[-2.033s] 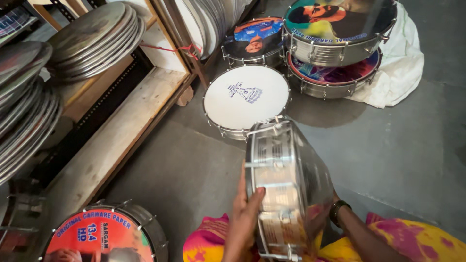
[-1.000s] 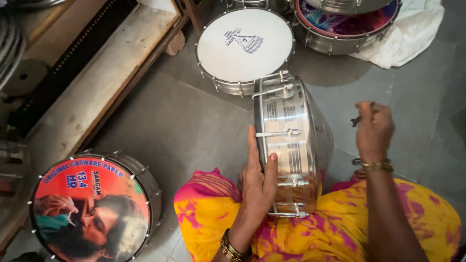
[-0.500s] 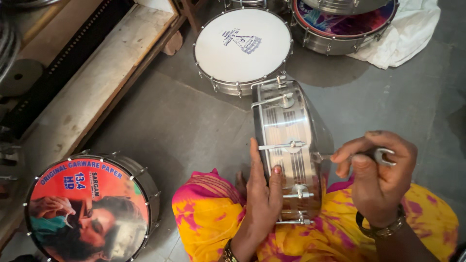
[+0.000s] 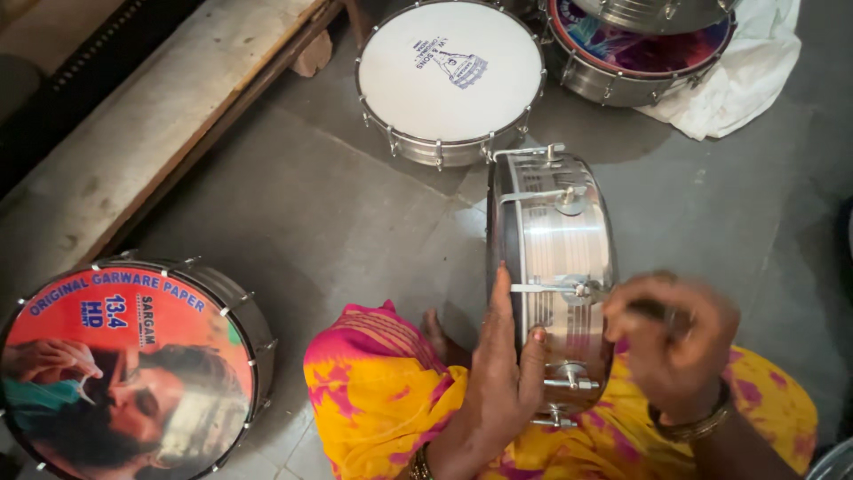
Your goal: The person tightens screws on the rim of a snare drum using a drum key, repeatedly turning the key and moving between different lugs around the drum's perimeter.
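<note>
A shiny steel drum [image 4: 555,258] stands on its edge between my knees, its rim bearing several tension rods. My left hand [image 4: 498,373] lies flat against its near rim, thumb on the shell, steadying it. My right hand [image 4: 671,342], blurred by motion, is closed on a small dark tool at a tension rod on the drum's right side. I wear a yellow and pink garment [image 4: 391,400] and bangles.
A white-headed drum [image 4: 449,76] lies flat just beyond. A drum with a colourful head [image 4: 635,49] rests on white cloth [image 4: 737,76] at top right. A drum with a printed picture head [image 4: 124,364] sits at bottom left. A wooden plank ledge [image 4: 151,124] runs along the left.
My right hand came in from the right with the small tool and moved down onto the drum's side. The drum was turned a little; my left hand kept its hold.
</note>
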